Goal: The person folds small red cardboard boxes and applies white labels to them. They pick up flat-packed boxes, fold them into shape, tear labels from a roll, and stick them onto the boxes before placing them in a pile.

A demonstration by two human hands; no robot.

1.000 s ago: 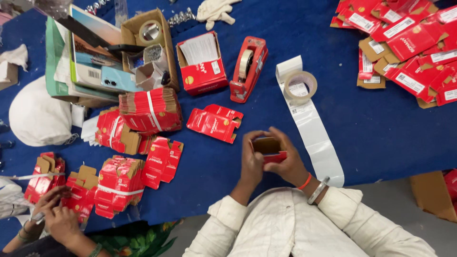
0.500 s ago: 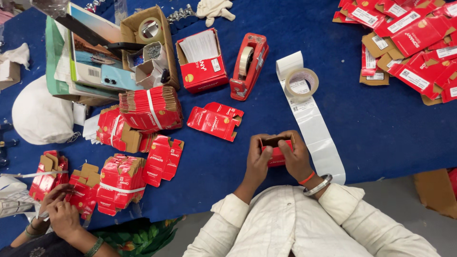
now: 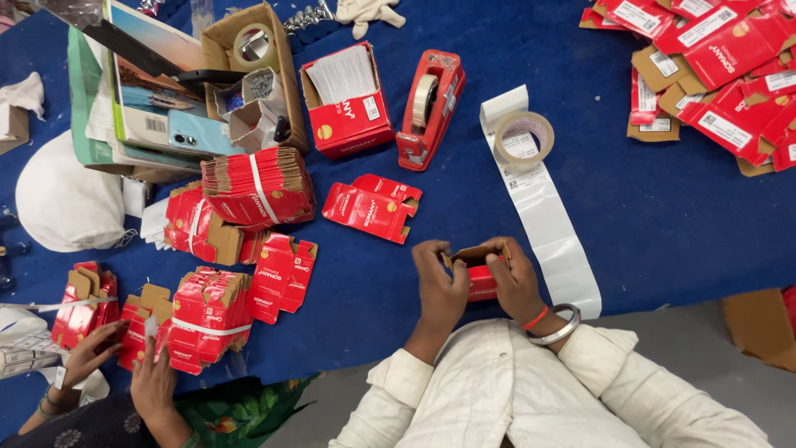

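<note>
two hands meet on one small red carton (image 3: 479, 278), held just above the near edge of the blue table (image 3: 663, 216), close to the person's chest. the left hand (image 3: 438, 286) clasps its left end with fingers curled over the top, and the right hand (image 3: 516, 278) grips the right end, fingertips pressing on the brown open flap (image 3: 477, 253). the carton's long axis runs roughly left to right between the palms, and the open flapped side faces away from the person, toward the table's far side. just beyond lies a pair of flat red carton blanks (image 3: 371, 207), and to the right a white label strip (image 3: 543, 211) runs back to a tape roll (image 3: 523, 138). a red tape dispenser (image 3: 429, 108) stands farther off. at lower left, another person's hands (image 3: 124, 357) touch banded stacks of flat cartons (image 3: 207, 315).
</note>
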